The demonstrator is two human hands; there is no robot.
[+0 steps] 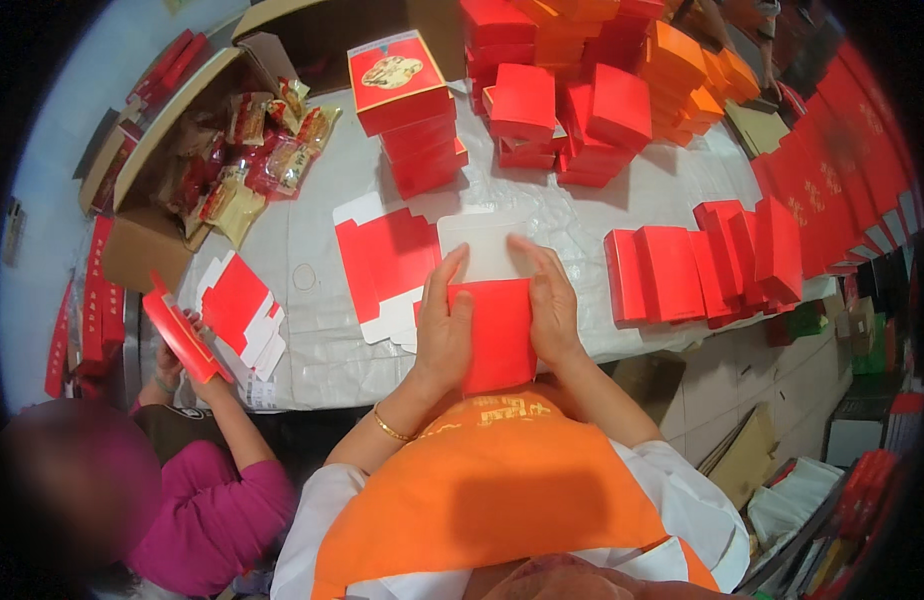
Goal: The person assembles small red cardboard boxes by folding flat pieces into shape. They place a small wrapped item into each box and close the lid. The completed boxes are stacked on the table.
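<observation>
Between my two hands is a red cardboard box (498, 330), held in front of my orange apron. Its white flap (485, 245) stands open at the far end. My left hand (445, 330) grips the left side, fingers along the edge. The right side is held by my right hand (550, 305), with its fingertips near the flap. Just left of the box lie flat red and white box blanks (387, 262) on the sheeted table. The inside of the box is hidden.
Red boxes (672, 275) stand in a row at right; red and orange stacks (562, 110) rise behind. An open carton (147, 215) at left holds wrapped packets (272, 155). Beside me at left, a person in a purple top (207, 520) handles a red box piece (182, 335) near another blank (244, 305).
</observation>
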